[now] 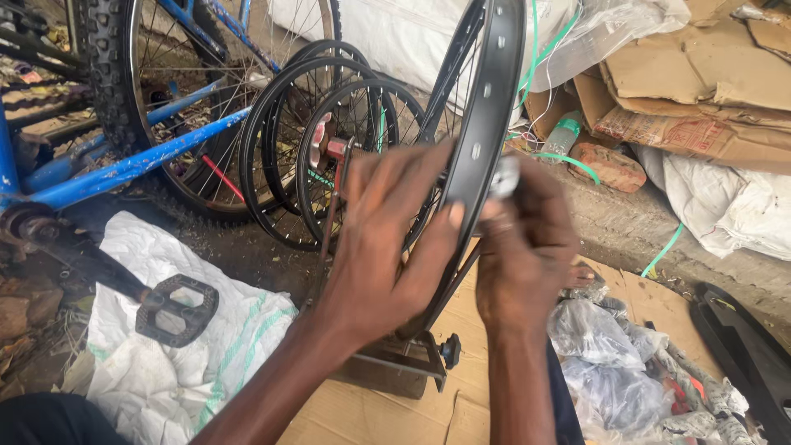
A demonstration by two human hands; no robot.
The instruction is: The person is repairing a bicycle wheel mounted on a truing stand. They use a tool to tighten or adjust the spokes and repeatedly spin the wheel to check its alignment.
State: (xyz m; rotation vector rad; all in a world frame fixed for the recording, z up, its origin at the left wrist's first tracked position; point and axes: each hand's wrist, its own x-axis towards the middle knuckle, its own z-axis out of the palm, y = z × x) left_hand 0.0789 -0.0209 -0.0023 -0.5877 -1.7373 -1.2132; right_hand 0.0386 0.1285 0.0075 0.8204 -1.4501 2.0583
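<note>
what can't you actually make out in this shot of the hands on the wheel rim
Head view only:
- Small silvery tool in the right hand: blurred and mostly covered by the fingers, kind unclear.
- Black rim: top cut off by the frame edge, lower part behind the left hand.
- Stand under the rim: largely hidden by both forearms.
- Blue bicycle: cut off at left and top edges.

The small silvery tool [506, 176] in the right hand [526, 247] is motion-blurred. The left hand [387, 239] hides the black bicycle rim's [486, 115] lower stretch; its top is cropped.
</note>
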